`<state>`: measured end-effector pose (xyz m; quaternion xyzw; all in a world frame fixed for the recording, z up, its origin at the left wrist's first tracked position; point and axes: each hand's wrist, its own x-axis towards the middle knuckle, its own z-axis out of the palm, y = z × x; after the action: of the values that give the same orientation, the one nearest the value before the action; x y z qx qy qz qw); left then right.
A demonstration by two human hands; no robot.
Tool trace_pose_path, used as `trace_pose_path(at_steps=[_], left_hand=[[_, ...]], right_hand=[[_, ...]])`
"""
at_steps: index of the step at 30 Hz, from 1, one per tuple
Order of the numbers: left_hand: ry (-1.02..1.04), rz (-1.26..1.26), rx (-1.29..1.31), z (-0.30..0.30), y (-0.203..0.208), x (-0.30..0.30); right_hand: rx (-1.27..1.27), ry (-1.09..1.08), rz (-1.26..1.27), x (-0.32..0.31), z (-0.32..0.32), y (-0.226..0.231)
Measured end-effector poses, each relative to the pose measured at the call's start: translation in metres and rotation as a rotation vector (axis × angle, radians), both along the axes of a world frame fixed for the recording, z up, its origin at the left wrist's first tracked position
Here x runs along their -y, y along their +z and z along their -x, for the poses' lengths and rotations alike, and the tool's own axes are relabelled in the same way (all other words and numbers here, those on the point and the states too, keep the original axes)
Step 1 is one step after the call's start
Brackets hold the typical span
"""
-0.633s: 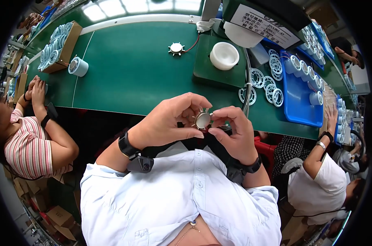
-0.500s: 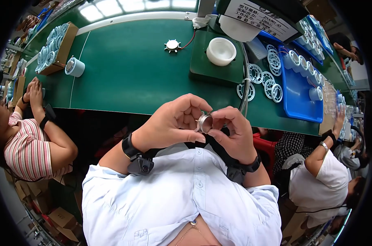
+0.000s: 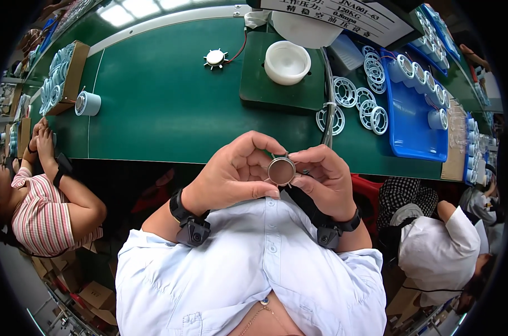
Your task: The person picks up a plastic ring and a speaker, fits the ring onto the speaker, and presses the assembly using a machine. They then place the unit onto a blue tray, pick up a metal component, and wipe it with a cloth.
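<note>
Between both hands, just in front of the table edge, is a small round metal part (image 3: 282,171) with a silvery rim, thin prongs round it and a brownish flat face. My left hand (image 3: 231,173) grips its left side between thumb and fingers. On the other side my right hand (image 3: 325,180) pinches its rim with thumb and forefinger. Ahead on the green table (image 3: 164,112) lies a similar pronged silver disc (image 3: 215,58) with a red wire. A white round cup (image 3: 287,63) sits on a dark green block (image 3: 254,92) under the press head.
Several pale blue rings (image 3: 343,92) lie right of the cables (image 3: 328,106). A blue tray (image 3: 408,126) holds white cylindrical units. At left stand one such unit (image 3: 88,104) and a cardboard box (image 3: 75,78) of rings. Co-workers sit left and right.
The metal part has turned in my fingers, so its flat face now shows more fully. My view has shifted slightly. The right co-worker's hand has left the table edge.
</note>
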<state>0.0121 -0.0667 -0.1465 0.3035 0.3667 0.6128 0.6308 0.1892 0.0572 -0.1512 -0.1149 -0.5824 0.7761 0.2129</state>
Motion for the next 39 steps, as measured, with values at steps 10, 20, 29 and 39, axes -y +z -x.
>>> trace_pose_path(at_steps=[10,20,29,39], left_hand=[[-0.016,0.019,0.015,0.0009,-0.0003,0.0044],[-0.002,-0.008,-0.046,-0.0007,-0.0023,0.0052],[0.023,-0.017,-0.079,-0.0017,-0.0025,0.0059],[0.020,-0.011,-0.044,-0.0037,-0.0021,0.0066]], right_hand=[[0.019,0.071,-0.024,-0.0068,-0.0023,0.0004],[0.025,0.080,-0.068,-0.0070,-0.0032,-0.0009],[0.034,0.042,-0.101,-0.0052,-0.0011,0.0020],[0.076,0.066,-0.091,-0.0066,-0.0040,0.0017]])
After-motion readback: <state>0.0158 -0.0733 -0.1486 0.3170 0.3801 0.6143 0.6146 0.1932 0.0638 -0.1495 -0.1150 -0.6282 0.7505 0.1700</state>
